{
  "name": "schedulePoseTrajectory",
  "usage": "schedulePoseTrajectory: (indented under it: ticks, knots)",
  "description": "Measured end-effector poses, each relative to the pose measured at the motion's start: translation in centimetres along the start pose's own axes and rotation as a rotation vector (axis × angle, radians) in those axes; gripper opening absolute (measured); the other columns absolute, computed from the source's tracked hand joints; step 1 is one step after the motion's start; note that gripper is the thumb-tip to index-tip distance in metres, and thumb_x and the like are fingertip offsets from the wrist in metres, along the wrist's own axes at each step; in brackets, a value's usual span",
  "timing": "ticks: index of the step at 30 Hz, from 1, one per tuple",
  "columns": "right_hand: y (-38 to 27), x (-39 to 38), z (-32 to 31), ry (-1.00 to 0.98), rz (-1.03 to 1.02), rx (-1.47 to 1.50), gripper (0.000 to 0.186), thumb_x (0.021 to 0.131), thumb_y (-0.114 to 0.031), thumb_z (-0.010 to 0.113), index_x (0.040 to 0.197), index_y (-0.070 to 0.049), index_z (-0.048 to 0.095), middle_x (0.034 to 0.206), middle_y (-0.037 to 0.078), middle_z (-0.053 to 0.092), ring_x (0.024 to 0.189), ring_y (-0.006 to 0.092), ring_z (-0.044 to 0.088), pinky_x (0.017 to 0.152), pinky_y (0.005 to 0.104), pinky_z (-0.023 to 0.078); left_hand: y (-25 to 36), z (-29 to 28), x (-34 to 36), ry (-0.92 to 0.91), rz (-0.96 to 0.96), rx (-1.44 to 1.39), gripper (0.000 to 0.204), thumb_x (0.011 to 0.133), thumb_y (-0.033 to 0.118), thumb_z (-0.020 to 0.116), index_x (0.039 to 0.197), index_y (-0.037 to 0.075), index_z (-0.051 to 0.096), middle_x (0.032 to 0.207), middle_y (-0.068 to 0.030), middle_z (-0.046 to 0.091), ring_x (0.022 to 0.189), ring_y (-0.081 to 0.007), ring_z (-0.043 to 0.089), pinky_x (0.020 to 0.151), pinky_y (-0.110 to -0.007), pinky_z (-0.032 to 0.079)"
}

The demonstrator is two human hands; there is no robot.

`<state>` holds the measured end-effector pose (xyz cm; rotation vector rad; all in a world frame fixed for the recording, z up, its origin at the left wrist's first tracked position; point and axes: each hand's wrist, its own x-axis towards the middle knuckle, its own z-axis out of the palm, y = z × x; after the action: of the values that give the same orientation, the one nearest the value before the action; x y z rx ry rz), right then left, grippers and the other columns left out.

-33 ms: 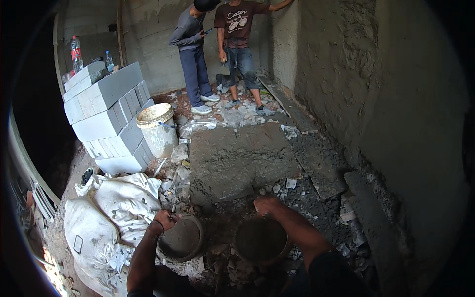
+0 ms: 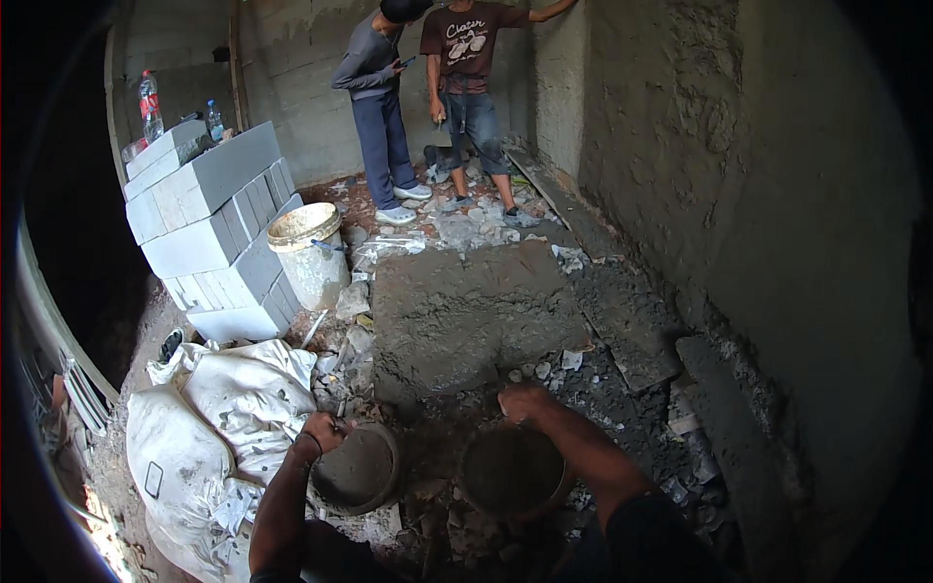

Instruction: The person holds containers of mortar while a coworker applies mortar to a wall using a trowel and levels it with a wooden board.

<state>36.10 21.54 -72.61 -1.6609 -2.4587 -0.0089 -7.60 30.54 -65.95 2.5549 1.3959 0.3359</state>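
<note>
Hands grip two buckets on the rubble floor: the left hand [image 2: 326,432] closed on the rim of a round mortar-caked grey bucket [image 2: 358,471], the right hand [image 2: 523,401] closed on the far rim of a darker round bucket [image 2: 510,474]. Just beyond lies a flat heap of wet grey mortar [image 2: 466,311]; white sacks [image 2: 209,418] sit left.

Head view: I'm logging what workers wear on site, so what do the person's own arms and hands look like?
Both forearms are bare, with no sleeves reaching them and no gloves. The left hand has a thin dark band around the wrist. The right hand shows no band, watch or ring that can be made out. Dark clothing shows at the lower edge of the picture, near the right elbow. Both hands look dusty with grey grime.
</note>
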Motion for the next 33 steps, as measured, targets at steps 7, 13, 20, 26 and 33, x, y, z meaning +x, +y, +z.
schedulePoseTrajectory:
  ticks: [7, 13, 20, 26, 33]
  knots:
    - [-0.6, -0.2, -0.9, 0.149, -0.131, 0.139, 0.015, 0.056, -0.018, 0.063, 0.065, -0.009, 0.054, 0.070, 0.008, 0.056, 0.071, 0.0245, 0.057, 0.060, 0.0342, 0.045, 0.3, -0.8, -0.5, -0.051, -0.060, -0.004, 0.049, 0.077, 0.047, 0.057, 0.061, 0.001, 0.060, 0.057, -0.0189, 0.056, 0.062, -0.0356, 0.059, 0.058, -0.041, 0.046]
    - [-1.7, 0.3, -2.5, -0.071, 0.037, -0.005, 0.017, 0.062, -0.021, 0.063, 0.072, -0.009, 0.057, 0.077, 0.011, 0.059, 0.078, 0.0259, 0.059, 0.067, 0.0348, 0.047, 1.2, -1.3, -0.6, -0.064, -0.113, 0.010, 0.050, 0.077, 0.047, 0.057, 0.061, 0.001, 0.059, 0.056, -0.0184, 0.056, 0.062, -0.0354, 0.059, 0.059, -0.040, 0.046]
    - [-1.0, 0.5, -1.8, -0.111, 0.001, -0.009, 0.015, 0.063, -0.020, 0.062, 0.072, -0.009, 0.058, 0.078, 0.010, 0.059, 0.077, 0.0251, 0.059, 0.068, 0.0333, 0.047, 0.0, -0.5, -0.5, -0.044, -0.065, -0.018, 0.050, 0.077, 0.048, 0.057, 0.065, -0.001, 0.061, 0.060, -0.0198, 0.057, 0.065, -0.0356, 0.059, 0.062, -0.041, 0.046]
    - [-1.7, 0.5, -2.3, -0.094, 0.003, 0.022, 0.019, 0.061, -0.023, 0.064, 0.072, -0.009, 0.058, 0.079, 0.010, 0.059, 0.079, 0.0246, 0.058, 0.068, 0.0332, 0.046, 0.2, -0.8, -0.8, -0.082, -0.128, 0.008, 0.052, 0.077, 0.050, 0.055, 0.065, -0.001, 0.061, 0.061, -0.0212, 0.058, 0.067, -0.0360, 0.060, 0.064, -0.041, 0.047]
    - [-1.5, 0.2, -2.3, -0.125, 0.015, 0.002, 0.023, 0.061, -0.027, 0.065, 0.073, -0.009, 0.058, 0.079, 0.009, 0.059, 0.083, 0.0244, 0.058, 0.071, 0.0342, 0.046, 1.9, -2.0, -0.9, -0.093, -0.130, -0.017, 0.050, 0.078, 0.050, 0.055, 0.066, 0.002, 0.062, 0.061, -0.0203, 0.058, 0.066, -0.0353, 0.060, 0.063, -0.041, 0.047]
